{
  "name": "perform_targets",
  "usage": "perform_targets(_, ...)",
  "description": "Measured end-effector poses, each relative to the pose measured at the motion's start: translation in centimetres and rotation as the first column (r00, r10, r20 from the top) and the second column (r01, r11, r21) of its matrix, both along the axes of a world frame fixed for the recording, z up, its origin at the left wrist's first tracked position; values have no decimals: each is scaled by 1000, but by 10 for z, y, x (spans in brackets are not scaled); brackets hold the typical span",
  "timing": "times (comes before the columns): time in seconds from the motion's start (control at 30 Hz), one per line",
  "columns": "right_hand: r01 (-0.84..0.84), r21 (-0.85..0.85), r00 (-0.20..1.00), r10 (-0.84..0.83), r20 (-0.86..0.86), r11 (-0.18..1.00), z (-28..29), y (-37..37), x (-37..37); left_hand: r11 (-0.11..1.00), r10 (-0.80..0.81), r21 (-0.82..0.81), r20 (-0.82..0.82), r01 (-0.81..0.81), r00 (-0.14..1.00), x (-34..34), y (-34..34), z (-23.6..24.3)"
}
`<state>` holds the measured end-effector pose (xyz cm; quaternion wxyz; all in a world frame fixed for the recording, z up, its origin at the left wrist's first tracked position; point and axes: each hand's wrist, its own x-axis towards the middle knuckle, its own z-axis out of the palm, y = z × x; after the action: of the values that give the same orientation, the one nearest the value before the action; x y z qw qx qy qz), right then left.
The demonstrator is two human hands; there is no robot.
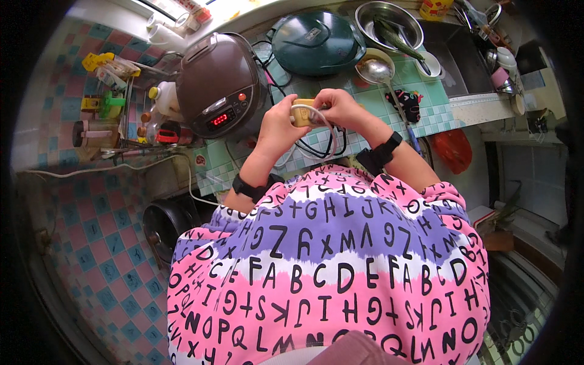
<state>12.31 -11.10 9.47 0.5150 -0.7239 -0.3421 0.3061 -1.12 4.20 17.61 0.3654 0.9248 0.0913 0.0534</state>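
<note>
A small yellowish block, which looks like a power socket (pixel 302 114), is held up over the near part of the counter. My left hand (pixel 277 126) grips its left side, thumb below and fingers above. At its right end, the fingers of my right hand (pixel 345 111) are closed in a pinch; what lies between those fingertips is hidden. A pale cord (pixel 333 141) loops down beside the block. Under my hands, black cables (pixel 316 148) lie coiled on the green tiled counter (pixel 433 107). Just beyond my left hand stands a brown rice cooker (pixel 216 85) with a lit red display.
Behind is a dark green lidded appliance (pixel 315 44). To its right are a steel bowl (pixel 372 13) holding a long green vegetable, a ladle (pixel 377 72) resting on a smaller bowl, and a sink (pixel 453 52). Bottles (pixel 167 100) crowd the left; a red bag (pixel 451 151) hangs right.
</note>
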Motion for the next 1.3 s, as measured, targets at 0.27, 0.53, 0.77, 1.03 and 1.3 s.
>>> perform_targets(0.27,-101,154,982,124,-145,983,-3,-3,1,998,0,59,39,-3,999,1,-3,-1)
perform_targets(0.53,462,99,887,-456,-80,881,12,-1,4,1000,10,20,77,-12,997,4,-6,-3)
perform_targets(0.77,181,351,928,-278,249,919,47,-7,-27,997,28,75,80,-34,996,10,-6,-8)
perform_targets(1.03,217,218,920,-274,281,952,49,-6,-37,993,60,95,62,-66,996,7,-16,-3)
perform_targets(1.3,127,244,903,-214,372,961,50,-10,-41,994,58,91,56,-63,997,8,-11,-3)
